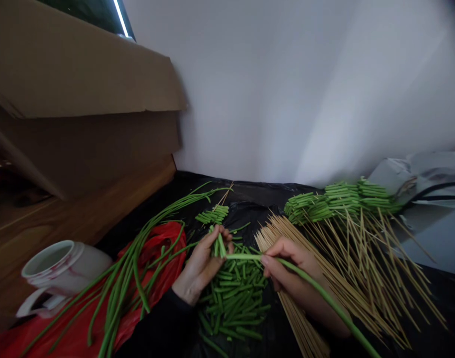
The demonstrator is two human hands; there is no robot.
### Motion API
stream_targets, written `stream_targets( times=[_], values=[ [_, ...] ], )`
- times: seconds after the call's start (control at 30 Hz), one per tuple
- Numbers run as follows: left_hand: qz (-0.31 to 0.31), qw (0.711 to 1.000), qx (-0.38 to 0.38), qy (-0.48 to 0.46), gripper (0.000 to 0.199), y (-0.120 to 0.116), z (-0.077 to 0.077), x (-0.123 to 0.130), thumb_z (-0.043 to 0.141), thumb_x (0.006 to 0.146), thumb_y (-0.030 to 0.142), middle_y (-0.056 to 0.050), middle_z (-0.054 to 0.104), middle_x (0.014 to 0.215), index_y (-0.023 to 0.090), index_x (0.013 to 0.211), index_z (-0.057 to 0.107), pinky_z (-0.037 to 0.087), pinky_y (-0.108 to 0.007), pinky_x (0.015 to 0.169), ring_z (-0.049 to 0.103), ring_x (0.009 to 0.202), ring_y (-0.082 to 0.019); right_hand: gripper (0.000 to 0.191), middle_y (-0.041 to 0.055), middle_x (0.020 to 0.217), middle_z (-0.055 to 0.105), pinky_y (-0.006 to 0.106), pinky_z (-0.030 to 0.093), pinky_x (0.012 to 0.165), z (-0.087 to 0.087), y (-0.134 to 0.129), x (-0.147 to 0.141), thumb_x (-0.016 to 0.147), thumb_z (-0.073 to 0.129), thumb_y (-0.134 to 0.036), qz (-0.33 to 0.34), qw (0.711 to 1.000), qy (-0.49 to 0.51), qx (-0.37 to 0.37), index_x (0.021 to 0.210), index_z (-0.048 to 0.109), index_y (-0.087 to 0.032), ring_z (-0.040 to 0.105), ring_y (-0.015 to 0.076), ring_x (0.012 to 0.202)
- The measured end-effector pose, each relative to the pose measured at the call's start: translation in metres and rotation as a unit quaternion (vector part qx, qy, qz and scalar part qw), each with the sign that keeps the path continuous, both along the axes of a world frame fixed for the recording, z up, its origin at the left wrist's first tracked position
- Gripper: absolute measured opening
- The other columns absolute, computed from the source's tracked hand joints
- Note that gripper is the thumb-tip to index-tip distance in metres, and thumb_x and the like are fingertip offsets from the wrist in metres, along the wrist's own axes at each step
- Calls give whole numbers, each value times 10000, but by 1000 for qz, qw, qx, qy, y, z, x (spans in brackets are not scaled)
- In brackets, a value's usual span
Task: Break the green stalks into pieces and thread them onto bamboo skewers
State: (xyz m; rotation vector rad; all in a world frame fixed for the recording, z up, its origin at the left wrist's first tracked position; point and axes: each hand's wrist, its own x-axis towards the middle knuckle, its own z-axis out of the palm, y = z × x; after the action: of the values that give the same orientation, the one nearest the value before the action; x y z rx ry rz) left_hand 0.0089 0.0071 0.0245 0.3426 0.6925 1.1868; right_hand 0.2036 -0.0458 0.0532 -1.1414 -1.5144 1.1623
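Observation:
Several short cut long bean pieces (220,243) are gripped in the fingers of my left hand (197,266). Between the thumb and fingers of my right hand (296,266) is a long bean (326,294); one end reaches my left fingers, while the rest trails down to the right. Below my hands lies a pile of cut bean pieces (237,303). A bundle of bamboo skewers (279,229) passes partly behind my right hand. Just beyond my left hand, a small group of bean pieces on skewers (212,215) rests on black plastic sheeting (250,191).
Whole long beans (117,293) lie across a red plastic bag (175,238) on the left, beside a white mug (69,268). Skewered bean pieces (342,199) are stacked at the right. A cardboard box (82,74) stands back left, and a pale wall (250,89) rises behind.

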Motion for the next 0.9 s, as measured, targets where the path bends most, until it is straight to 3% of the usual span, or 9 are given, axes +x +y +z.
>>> stream_targets(
  times=[0.1,0.23,0.37,0.43,0.53,0.67,0.83,0.9],
  values=[
    [-111,986,60,108,257,-12,-1,7,731,815,361,-14,627,785,158,850,578,449,-208,525,582,612,-108,200,-32,607,608,204,371,423,0,3,2,868,615,-358,45,997,14,-62,749,557,-208,508,86,436],
    [-251,930,156,221,426,-21,-10,12,783,711,515,33,543,626,138,821,618,320,-187,453,434,475,-57,218,-40,582,582,195,355,421,0,8,2,834,639,-346,51,994,2,-91,712,533,-199,483,76,435],
    [-310,891,205,263,379,-19,-14,6,792,714,467,17,564,647,125,786,644,322,-205,515,444,526,-68,193,-39,580,575,189,352,417,1,9,4,826,642,-328,54,994,-16,-90,722,552,-193,491,79,448],
    [-294,897,205,259,343,-19,-14,6,775,744,443,17,569,649,132,800,642,330,-207,537,458,544,-74,165,-43,586,577,187,355,420,2,10,6,824,646,-321,29,997,-2,-66,757,561,-196,493,79,451],
    [-225,941,159,197,339,-20,-12,10,809,720,402,27,557,632,141,836,626,334,-196,527,462,538,-71,173,-41,599,591,193,366,427,2,12,9,839,637,-342,-19,999,29,-12,779,557,-201,494,79,445],
    [-110,989,81,63,316,-15,-11,14,841,700,307,39,537,646,148,834,604,378,-179,540,476,547,-63,168,-20,623,606,219,417,492,-4,9,5,868,616,-327,-40,996,-38,73,759,595,-200,552,105,513],
    [-5,999,10,-31,298,-1,-8,5,842,701,233,51,529,679,144,780,568,432,-172,589,514,582,-52,147,-14,643,616,239,417,525,-8,0,-3,872,604,-293,-43,986,-91,130,754,627,-209,560,119,545],
    [-34,999,31,-1,290,-3,-9,5,810,746,308,76,444,600,145,773,572,372,-159,517,430,504,-36,124,-17,648,616,238,413,523,-7,-1,-3,861,612,-284,-5,992,-80,97,768,634,-206,556,117,549]
  ],
)
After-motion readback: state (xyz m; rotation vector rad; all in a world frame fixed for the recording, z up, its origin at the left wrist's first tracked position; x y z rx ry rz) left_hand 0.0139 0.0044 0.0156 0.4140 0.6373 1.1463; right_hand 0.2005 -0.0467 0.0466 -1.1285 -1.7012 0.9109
